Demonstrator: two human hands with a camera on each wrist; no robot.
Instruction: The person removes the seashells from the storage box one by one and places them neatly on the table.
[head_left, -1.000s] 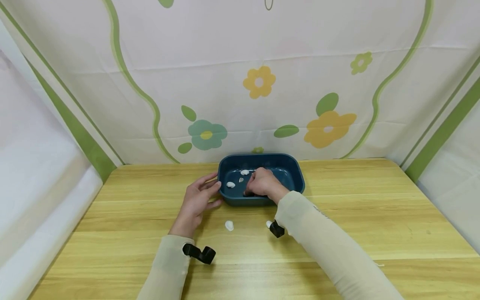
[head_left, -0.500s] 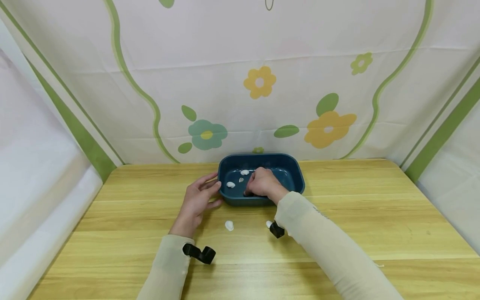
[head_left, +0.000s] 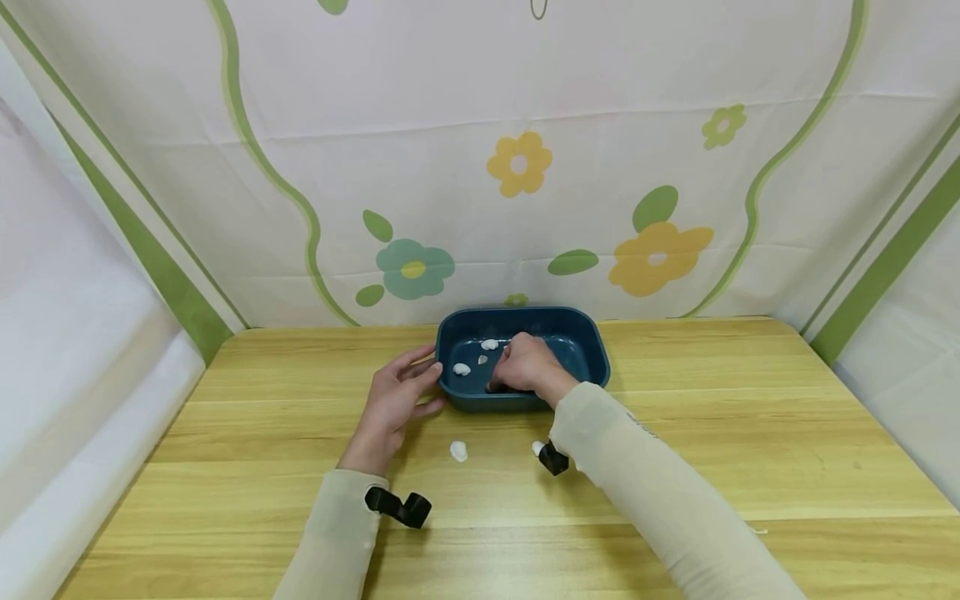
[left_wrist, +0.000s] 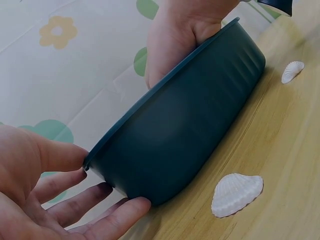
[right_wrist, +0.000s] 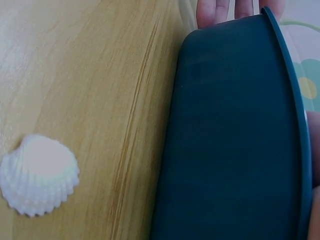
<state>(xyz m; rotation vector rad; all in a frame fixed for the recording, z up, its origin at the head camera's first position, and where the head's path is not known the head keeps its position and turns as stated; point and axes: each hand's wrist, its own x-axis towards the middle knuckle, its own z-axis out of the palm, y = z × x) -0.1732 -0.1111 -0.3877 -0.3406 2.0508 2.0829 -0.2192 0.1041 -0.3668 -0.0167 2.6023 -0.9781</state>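
Note:
A dark blue rectangular basin (head_left: 570, 400) stands on the wooden table against the fabric backdrop. My left hand (head_left: 397, 396) touches its left end, thumb at the rim and fingertips against the outer wall, as the left wrist view shows. My right hand (head_left: 528, 367) reaches over the front rim, fingers bent down to the basin floor; I cannot tell if they hold anything. Left of those fingers lie two white seashells, a front shell (head_left: 461, 369) and a back shell (head_left: 489, 344), with a small greyish piece (head_left: 482, 360) between them.
In front of the basin lies a white ribbed seashell (left_wrist: 237, 194) on the table (head_left: 262, 467). Another ribbed shell (right_wrist: 40, 175) lies further right, partly covered by the right wrist's black camera (head_left: 554, 458) in the head view. A flower-printed curtain (head_left: 577, 192) rises directly behind the basin.

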